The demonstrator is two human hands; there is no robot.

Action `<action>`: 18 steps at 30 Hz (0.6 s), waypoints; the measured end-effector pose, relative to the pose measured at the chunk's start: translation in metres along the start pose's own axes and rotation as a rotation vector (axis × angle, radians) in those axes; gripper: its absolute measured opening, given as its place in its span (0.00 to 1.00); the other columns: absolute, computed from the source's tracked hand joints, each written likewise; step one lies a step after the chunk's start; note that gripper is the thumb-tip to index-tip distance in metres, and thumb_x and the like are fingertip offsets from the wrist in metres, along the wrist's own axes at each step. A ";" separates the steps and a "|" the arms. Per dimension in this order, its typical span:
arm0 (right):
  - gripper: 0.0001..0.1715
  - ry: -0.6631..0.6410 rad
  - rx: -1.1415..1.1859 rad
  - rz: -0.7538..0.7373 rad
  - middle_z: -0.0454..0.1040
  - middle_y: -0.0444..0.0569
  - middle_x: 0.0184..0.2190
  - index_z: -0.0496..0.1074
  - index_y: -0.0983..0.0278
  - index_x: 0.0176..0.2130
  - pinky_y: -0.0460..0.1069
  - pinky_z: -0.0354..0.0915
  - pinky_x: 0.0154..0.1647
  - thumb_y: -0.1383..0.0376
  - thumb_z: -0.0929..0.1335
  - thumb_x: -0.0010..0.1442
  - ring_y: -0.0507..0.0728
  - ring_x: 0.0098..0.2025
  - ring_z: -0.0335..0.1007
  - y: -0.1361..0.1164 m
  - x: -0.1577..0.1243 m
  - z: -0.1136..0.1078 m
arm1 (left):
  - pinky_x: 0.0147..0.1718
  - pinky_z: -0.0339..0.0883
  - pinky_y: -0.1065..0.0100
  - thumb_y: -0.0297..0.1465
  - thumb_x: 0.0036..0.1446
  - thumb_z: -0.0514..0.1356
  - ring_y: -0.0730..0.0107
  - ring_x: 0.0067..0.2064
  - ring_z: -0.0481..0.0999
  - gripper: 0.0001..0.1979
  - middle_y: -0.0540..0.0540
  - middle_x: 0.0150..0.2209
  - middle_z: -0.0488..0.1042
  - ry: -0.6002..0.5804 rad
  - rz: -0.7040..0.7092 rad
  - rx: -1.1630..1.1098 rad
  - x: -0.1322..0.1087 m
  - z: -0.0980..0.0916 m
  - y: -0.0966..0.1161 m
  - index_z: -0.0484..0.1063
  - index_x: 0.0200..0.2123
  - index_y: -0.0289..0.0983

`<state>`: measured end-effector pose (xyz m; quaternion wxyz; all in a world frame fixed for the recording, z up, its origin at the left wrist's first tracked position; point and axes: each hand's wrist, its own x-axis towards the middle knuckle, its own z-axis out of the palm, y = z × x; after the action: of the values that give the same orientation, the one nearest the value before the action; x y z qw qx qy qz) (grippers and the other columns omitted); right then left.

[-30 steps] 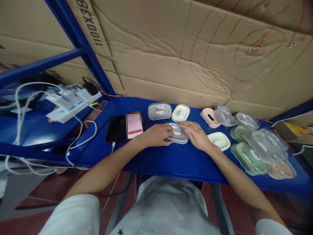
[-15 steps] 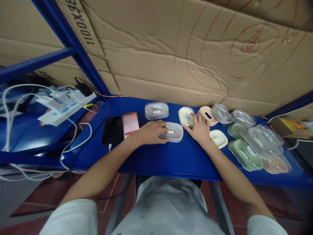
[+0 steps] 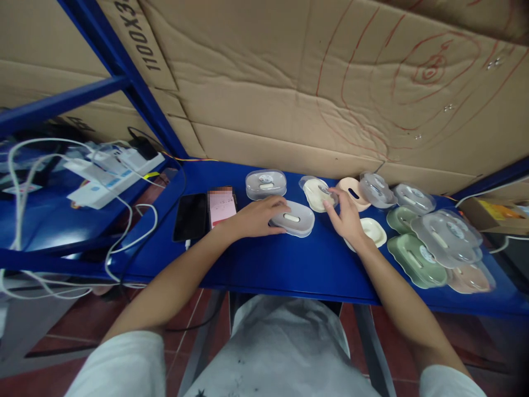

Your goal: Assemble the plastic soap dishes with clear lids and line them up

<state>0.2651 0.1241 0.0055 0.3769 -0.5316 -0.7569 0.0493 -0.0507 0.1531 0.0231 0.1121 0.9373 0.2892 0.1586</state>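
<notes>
My left hand (image 3: 266, 216) is closed around the left end of a grey oval soap dish (image 3: 303, 219) with a white raised bar in its middle. Slightly farther back on the right, my right hand (image 3: 346, 214) pinches the right end of a clear lid (image 3: 305, 181) bearing a round sticker. Beneath that lid lies a cream soap dish (image 3: 316, 199), and the two are out of line with each other. A cream tray (image 3: 375, 230) sits partly behind my right wrist. Beyond my right fingers lies a peach insert (image 3: 354, 194) with a dark slot.
A lidded grey soap dish (image 3: 265, 185) stands at the back. Several green, grey and peach dishes with clear lids (image 3: 448, 237) are piled at the right. Two phones (image 3: 190, 218) and a white power strip (image 3: 111, 182) with cables are on the left. Cardboard (image 3: 264, 82) walls the back.
The clear lid and cream dish have turned and shifted out of line under my right hand. My left hand has tilted the grey dish slightly, its right end nearer me.
</notes>
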 end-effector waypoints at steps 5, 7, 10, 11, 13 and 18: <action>0.28 -0.178 0.106 -0.204 0.67 0.60 0.68 0.63 0.58 0.68 0.67 0.63 0.72 0.50 0.63 0.76 0.66 0.72 0.63 -0.011 -0.011 0.002 | 0.65 0.68 0.43 0.43 0.57 0.75 0.42 0.70 0.67 0.37 0.35 0.67 0.64 0.146 -0.015 0.015 -0.002 -0.001 -0.010 0.66 0.65 0.44; 0.28 -0.219 0.129 -0.232 0.66 0.60 0.68 0.62 0.57 0.69 0.68 0.61 0.73 0.51 0.62 0.77 0.66 0.73 0.61 -0.012 -0.014 0.006 | 0.67 0.66 0.41 0.42 0.56 0.76 0.41 0.70 0.66 0.39 0.34 0.69 0.61 0.183 -0.004 0.015 -0.002 0.000 -0.013 0.65 0.66 0.44; 0.28 -0.291 0.154 -0.257 0.65 0.60 0.69 0.60 0.56 0.70 0.68 0.61 0.74 0.52 0.61 0.78 0.65 0.73 0.61 -0.012 -0.015 0.011 | 0.67 0.65 0.43 0.42 0.59 0.75 0.41 0.72 0.64 0.38 0.36 0.70 0.62 0.148 0.019 -0.002 -0.003 0.001 -0.016 0.64 0.67 0.46; 0.28 -0.310 0.151 -0.259 0.64 0.60 0.69 0.60 0.57 0.71 0.68 0.61 0.74 0.52 0.60 0.78 0.65 0.74 0.61 -0.011 -0.016 0.013 | 0.66 0.67 0.44 0.42 0.60 0.74 0.42 0.71 0.66 0.36 0.36 0.69 0.63 0.125 0.022 -0.008 -0.002 0.002 -0.016 0.65 0.67 0.47; 0.28 -0.344 0.132 -0.263 0.63 0.61 0.70 0.60 0.57 0.71 0.68 0.61 0.74 0.53 0.60 0.78 0.65 0.74 0.60 -0.012 -0.017 0.014 | 0.64 0.69 0.47 0.41 0.61 0.73 0.45 0.68 0.69 0.33 0.37 0.67 0.66 0.093 0.016 -0.013 -0.002 0.002 -0.017 0.67 0.65 0.46; 0.37 -0.403 0.053 -0.305 0.59 0.59 0.75 0.57 0.55 0.75 0.68 0.60 0.75 0.49 0.64 0.75 0.67 0.77 0.56 -0.017 -0.018 0.017 | 0.58 0.72 0.51 0.41 0.62 0.72 0.48 0.61 0.74 0.25 0.37 0.61 0.70 0.081 -0.006 0.029 -0.001 -0.002 -0.015 0.72 0.59 0.41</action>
<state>0.2443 0.1068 -0.0075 0.2351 -0.3806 -0.8868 0.1166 -0.0601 0.1649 0.0197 0.0871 0.9309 0.2986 0.1917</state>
